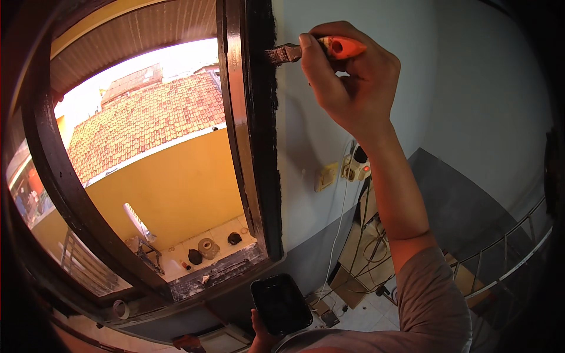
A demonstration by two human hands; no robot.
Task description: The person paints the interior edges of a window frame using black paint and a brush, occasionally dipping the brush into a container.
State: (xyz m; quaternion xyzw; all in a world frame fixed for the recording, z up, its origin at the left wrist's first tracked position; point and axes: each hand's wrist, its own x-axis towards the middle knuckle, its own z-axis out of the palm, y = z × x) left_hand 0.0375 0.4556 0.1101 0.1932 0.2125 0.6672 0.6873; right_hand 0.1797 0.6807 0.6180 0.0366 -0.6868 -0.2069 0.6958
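Up at the window's right side, my right hand (359, 76) grips a paintbrush (346, 48) with an orange handle. Its bristles point left and touch the dark-painted window frame (266, 129), close to the line where the frame meets the pale wall (318, 117). Paint has an uneven edge along that line. Low in the middle, my left hand (263, 333) is closed on the side of a black plastic tub (307, 312). The tub's inside is dark, and I cannot make out how much it holds. Most of my left hand is hidden behind it.
A light switch (326, 176) and a socket with plugs (356, 167) sit on the wall below my right forearm. Cables hang down to cardboard (356, 259). A tape roll (121, 309) is by the sill. Metal railing (512, 270) curves at the right.
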